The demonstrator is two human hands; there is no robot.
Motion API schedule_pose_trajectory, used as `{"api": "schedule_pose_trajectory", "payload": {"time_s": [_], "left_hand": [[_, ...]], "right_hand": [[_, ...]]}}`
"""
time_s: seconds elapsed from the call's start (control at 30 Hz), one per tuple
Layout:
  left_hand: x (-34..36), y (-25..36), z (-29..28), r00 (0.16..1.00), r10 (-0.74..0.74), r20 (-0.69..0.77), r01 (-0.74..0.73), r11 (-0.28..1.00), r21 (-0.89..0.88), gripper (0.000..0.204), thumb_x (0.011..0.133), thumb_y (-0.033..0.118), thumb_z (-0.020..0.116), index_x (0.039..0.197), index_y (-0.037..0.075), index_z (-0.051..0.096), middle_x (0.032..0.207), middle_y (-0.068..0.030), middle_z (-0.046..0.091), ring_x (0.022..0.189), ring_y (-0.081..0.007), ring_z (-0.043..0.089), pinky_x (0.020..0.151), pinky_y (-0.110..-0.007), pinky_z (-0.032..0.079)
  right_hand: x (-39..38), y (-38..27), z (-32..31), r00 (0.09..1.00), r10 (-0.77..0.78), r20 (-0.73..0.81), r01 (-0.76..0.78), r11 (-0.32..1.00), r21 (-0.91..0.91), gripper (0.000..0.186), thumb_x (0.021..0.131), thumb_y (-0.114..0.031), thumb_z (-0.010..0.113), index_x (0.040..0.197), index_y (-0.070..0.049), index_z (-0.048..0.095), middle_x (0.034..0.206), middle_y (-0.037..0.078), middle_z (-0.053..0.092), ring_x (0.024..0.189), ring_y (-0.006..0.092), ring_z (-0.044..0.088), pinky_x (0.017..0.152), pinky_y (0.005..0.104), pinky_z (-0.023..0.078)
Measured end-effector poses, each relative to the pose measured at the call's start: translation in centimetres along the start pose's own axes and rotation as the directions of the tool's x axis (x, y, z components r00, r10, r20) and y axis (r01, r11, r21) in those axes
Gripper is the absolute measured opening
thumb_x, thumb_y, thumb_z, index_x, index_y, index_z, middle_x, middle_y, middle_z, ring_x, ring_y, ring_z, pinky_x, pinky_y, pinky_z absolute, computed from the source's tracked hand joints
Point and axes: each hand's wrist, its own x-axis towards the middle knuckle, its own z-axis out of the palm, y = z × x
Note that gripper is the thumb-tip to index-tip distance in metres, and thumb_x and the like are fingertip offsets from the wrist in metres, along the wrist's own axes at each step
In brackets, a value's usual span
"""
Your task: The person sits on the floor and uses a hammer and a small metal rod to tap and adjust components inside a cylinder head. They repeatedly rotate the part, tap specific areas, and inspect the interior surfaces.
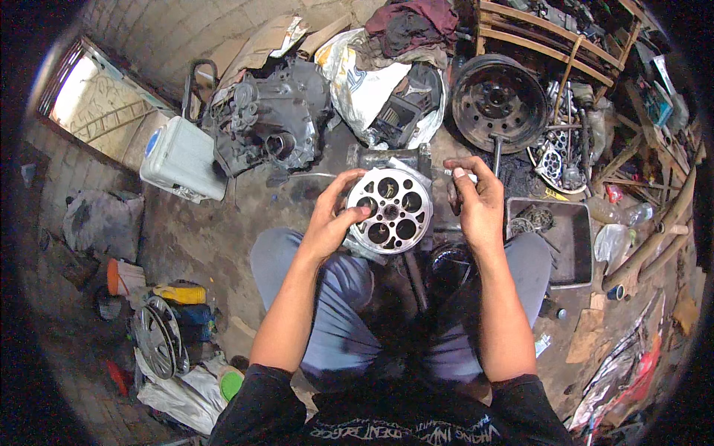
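From far away, I have the left hand (332, 217) holding the metal wheel (391, 222) just right of its palm. The right hand (482, 199) is curled — around what, if anything, I can't tell. If that one-sided left grip slips, the wheel might drop.

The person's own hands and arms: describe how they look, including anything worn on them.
The left hand and right hand are both bare, without gloves. No watch or bracelet shows on either wrist. The left sleeve and right sleeve are black and short, ending near the elbows. They belong to a black shirt with pale lettering across its front.
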Motion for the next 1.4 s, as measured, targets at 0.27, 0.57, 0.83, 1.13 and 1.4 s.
{"api": "schedule_pose_trajectory", "payload": {"time_s": [0.27, 0.57, 0.83, 1.13, 1.4], "left_hand": [[0.2, -1.0, -0.1, 0.99, 0.142, 0.009, -0.141, 0.962, 0.235, 0.05, 0.092, 0.018, 0.069, 0.136, 0.001, 0.055, 0.135, -0.0144, 0.061, 0.129, -0.0225, 0.055, 0.112, -0.036, 0.039], [1.6, 0.2, -0.7, 0.987, 0.158, 0.001, -0.139, 0.864, 0.485, 0.04, 0.106, 0.038, 0.052, 0.12, 0.001, 0.055, 0.11, -0.0201, 0.068, 0.106, -0.0287, 0.066, 0.095, -0.041, 0.048], [2.5, 0.5, 1.0, 0.852, 0.481, 0.206, -0.495, 0.615, 0.614, 0.043, 0.111, 0.034, 0.034, 0.12, 0.002, 0.061, 0.117, -0.0145, 0.067, 0.108, -0.0251, 0.063, 0.098, -0.037, 0.045], [2.2, -0.8, 1.3, 0.951, 0.281, 0.131, -0.309, 0.901, 0.305, 0.059, 0.111, 0.044, 0.029, 0.125, -0.001, 0.064, 0.124, -0.0167, 0.068, 0.118, -0.0288, 0.062, 0.105, -0.038, 0.044], [2.2, -1.6, 1.6, 0.969, 0.239, 0.063, -0.246, 0.953, 0.174, 0.055, 0.112, 0.035, 0.025, 0.123, 0.001, 0.067, 0.122, -0.0172, 0.069, 0.118, -0.0347, 0.06, 0.108, -0.042, 0.041]], "right_hand": [[-0.4, -0.6, -0.2, 0.996, -0.068, 0.05, 0.068, 0.998, -0.012, 0.026, 0.101, -0.008, 0.055, 0.121, -0.001, 0.07, 0.089, 0.006, 0.074, 0.066, 0.0076, 0.056, 0.061, 0.0259, 0.045], [-1.6, -0.8, 0.1, 0.992, -0.098, 0.078, 0.105, 0.99, -0.097, 0.026, 0.1, -0.004, 0.059, 0.123, 0.004, 0.069, 0.107, 0.01, 0.075, 0.088, 0.0123, 0.067, 0.083, 0.0272, 0.052], [-2.4, -0.9, 1.1, 0.967, -0.25, 0.051, 0.255, 0.958, -0.13, 0.02, 0.096, -0.003, 0.066, 0.114, 0.001, 0.074, 0.101, 0.01, 0.077, 0.093, 0.0131, 0.071, 0.083, 0.0287, 0.053], [-3.0, -0.9, 2.4, 0.845, -0.534, 0.021, 0.499, 0.775, -0.387, 0.012, 0.084, 0.003, 0.074, 0.095, -0.001, 0.072, 0.086, 0.013, 0.068, 0.075, 0.0264, 0.066, 0.067, 0.0355, 0.05], [-2.8, -0.2, 3.2, 0.815, -0.579, -0.023, 0.508, 0.732, -0.454, 0.01, 0.084, 0.004, 0.072, 0.092, 0.001, 0.068, 0.084, 0.015, 0.065, 0.075, 0.0305, 0.063, 0.068, 0.0386, 0.049]]}}
